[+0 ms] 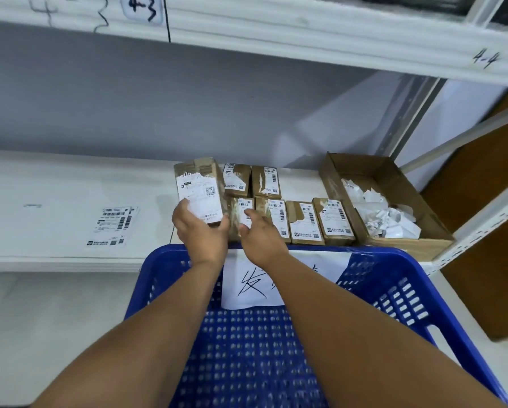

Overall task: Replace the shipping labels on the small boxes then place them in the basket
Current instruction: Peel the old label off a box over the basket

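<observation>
My left hand (200, 231) grips a small brown box (199, 189) by its near end and holds it raised above the shelf, its partly torn white label facing me. My right hand (260, 235) hovers just right of it with relaxed fingers, over another small box (241, 214). Several more small boxes (304, 222) with torn labels lie in two rows on the white shelf (55, 187). A stack of fresh shipping labels (114, 226) lies to the left. The blue plastic basket (394, 290) sits below my arms, with nothing in it.
An open cardboard tray (388, 178) at the right holds crumpled white label scraps (385, 213). A white paper sign (255, 284) with black handwriting hangs on the basket's far wall. An upper shelf (305, 30) overhangs. A metal upright (403, 119) stands at the right.
</observation>
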A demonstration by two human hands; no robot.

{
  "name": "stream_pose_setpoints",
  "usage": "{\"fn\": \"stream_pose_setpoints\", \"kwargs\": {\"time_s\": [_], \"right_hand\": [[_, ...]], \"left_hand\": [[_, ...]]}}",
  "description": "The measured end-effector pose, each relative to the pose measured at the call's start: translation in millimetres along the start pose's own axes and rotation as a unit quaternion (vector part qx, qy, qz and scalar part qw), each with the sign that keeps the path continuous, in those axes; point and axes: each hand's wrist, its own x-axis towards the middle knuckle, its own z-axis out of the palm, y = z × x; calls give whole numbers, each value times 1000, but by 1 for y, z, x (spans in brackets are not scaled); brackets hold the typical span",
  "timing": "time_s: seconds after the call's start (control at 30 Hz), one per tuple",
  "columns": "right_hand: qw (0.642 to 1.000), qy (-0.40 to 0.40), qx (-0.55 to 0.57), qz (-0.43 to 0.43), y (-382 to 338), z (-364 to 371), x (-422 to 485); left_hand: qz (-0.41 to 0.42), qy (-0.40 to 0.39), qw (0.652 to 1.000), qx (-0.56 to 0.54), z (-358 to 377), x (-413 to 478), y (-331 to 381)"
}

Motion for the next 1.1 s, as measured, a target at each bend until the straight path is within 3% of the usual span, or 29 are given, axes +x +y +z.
{"fn": "stream_pose_setpoints", "kwargs": {"time_s": [0.07, 0.2, 0.4, 0.5, 0.63, 0.9, 1.1], "right_hand": [[992, 27, 118, 27, -12, -8, -13], [932, 72, 342, 94, -18, -26, -45], [870, 45, 472, 133, 4, -53, -104], [853, 52, 501, 137, 16, -59, -126], [850, 40, 502, 155, 24, -56, -153], [799, 52, 573, 175, 13, -35, -166], [797, 77, 566, 194, 11, -28, -165]], "left_hand": [[6, -19, 998, -57, -13, -22, 21], [10, -91, 992, -86, -37, -65, 57], [61, -212, 974, -50, -70, -110, 85], [63, -271, 960, -15, -82, -123, 86], [87, -290, 952, 31, -103, -133, 83], [212, -230, 945, 90, -126, -153, 81], [168, -258, 951, 33, -125, -153, 87]]}}
